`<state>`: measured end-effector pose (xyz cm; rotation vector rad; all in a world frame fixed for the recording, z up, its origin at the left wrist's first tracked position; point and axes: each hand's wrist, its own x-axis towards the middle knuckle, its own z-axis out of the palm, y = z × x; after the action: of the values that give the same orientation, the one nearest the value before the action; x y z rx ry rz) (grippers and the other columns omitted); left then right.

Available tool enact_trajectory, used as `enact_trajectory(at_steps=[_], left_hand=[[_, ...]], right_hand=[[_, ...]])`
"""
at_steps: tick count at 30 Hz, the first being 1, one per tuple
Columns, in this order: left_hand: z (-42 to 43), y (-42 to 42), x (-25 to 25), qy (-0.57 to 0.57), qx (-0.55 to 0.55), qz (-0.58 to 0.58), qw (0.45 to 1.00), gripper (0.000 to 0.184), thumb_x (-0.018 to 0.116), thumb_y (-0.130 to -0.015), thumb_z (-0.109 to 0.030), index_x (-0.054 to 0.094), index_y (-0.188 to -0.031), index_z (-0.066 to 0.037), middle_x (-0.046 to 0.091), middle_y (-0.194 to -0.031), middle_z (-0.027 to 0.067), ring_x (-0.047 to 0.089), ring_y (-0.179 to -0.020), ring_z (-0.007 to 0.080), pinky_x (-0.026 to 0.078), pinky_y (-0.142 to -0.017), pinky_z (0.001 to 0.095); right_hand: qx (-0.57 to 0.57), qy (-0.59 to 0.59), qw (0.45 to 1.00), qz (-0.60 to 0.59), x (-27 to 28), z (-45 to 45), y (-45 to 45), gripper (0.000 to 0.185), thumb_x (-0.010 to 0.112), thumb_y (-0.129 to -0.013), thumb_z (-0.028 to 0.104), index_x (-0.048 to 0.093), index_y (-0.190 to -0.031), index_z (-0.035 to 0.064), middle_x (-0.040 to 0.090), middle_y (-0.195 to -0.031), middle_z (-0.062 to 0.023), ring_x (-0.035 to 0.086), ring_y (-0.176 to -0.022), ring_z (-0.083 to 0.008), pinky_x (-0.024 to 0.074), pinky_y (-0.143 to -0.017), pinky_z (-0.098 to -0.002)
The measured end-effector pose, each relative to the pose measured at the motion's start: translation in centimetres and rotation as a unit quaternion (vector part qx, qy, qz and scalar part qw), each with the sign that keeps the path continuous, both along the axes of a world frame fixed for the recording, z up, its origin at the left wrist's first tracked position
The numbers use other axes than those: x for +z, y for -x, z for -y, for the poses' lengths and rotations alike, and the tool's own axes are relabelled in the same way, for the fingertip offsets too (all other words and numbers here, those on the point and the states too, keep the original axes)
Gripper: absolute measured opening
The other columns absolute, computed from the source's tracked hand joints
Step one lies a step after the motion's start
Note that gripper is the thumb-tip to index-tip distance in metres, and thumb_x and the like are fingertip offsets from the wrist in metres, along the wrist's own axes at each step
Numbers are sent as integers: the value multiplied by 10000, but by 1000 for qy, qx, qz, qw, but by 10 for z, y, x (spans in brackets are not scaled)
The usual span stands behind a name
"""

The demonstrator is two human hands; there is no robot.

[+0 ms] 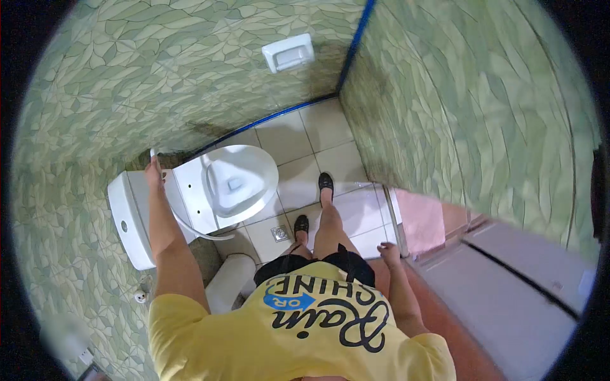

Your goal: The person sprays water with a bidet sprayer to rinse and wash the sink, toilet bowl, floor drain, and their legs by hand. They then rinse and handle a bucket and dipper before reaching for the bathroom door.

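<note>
My left hand (154, 171) reaches out over the toilet tank (135, 219) and is closed round a white spray handle (152, 153) near the wall. A white hose (194, 232) curves beside the toilet bowl. The toilet (238, 181) has its lid up, and water shows in the bowl. My right hand (390, 254) hangs low at my right side, near the door sill, its fingers loosely bent and apart. Nothing clear shows in it.
A white waste bin (232, 282) stands between the toilet and my body. Beyond my feet are pale floor tiles (327, 124) and a green patterned wall (406, 114). A white soap dish (289, 53) is on the far wall. A door (508, 279) lies at the right.
</note>
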<state>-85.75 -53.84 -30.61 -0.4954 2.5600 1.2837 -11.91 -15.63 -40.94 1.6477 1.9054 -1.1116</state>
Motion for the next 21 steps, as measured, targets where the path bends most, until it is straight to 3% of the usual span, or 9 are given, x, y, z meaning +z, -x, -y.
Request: enact_trajectory(at_steps=[2,4,6,8,10,12,14,21], left_hand=[[-4,2,4,15,56,-17,998,463,534,-798,-514,561,-926,-70,573,-703,37,494,-459,140,318,-370,286],[-16,2,15,10,89,-65,994,432,521,-825,-480,556,-925,-61,572,-711,39,484,-465,123,318,-372,268],[-23,11,12,15,108,-74,991,414,513,-837,-461,554,-924,-58,564,-706,36,474,-461,114,321,-372,262],[-38,16,9,19,124,-82,989,397,506,-850,-441,551,-924,-54,556,-700,33,463,-458,106,323,-372,256],[-54,20,6,98,116,-91,984,377,490,-864,-424,552,-917,-57,531,-675,26,451,-466,97,345,-395,246],[-53,33,-13,102,114,-89,984,381,488,-862,-431,551,-908,-57,523,-666,25,452,-474,100,355,-410,242],[-50,42,-33,92,101,-88,987,386,486,-860,-438,549,-899,-58,515,-657,24,454,-482,103,365,-426,239],[-42,40,-70,111,121,-38,986,414,481,-851,-479,546,-871,-71,504,-671,10,450,-489,98,354,-428,240]], right_hand=[[26,38,999,16,-42,-20,-15,367,678,-711,303,649,-963,38,647,-751,-124,601,-605,-171,474,-561,-308],[47,77,993,76,-31,-49,17,341,668,-720,291,651,-945,35,649,-751,-117,609,-629,-181,487,-584,-316],[130,99,985,50,-32,-84,54,310,649,-739,255,645,-957,34,655,-776,-104,610,-616,-174,497,-580,-303],[71,76,995,-7,-56,-107,69,280,631,-755,212,633,-970,33,640,-745,-76,590,-584,-152,488,-553,-282],[88,40,990,-101,-82,-127,96,257,627,-759,174,622,-952,5,615,-704,-65,578,-584,-128,475,-537,-244],[10,130,982,-137,-72,-148,159,257,625,-765,158,615,-960,-8,623,-720,-73,583,-596,-130,483,-543,-248],[28,137,979,-145,-69,-151,194,249,623,-768,150,614,-959,-11,621,-718,-76,580,-594,-129,482,-540,-249],[89,118,983,-107,-111,-160,195,249,618,-778,150,613,-962,-17,625,-730,-91,586,-609,-133,485,-546,-254]])
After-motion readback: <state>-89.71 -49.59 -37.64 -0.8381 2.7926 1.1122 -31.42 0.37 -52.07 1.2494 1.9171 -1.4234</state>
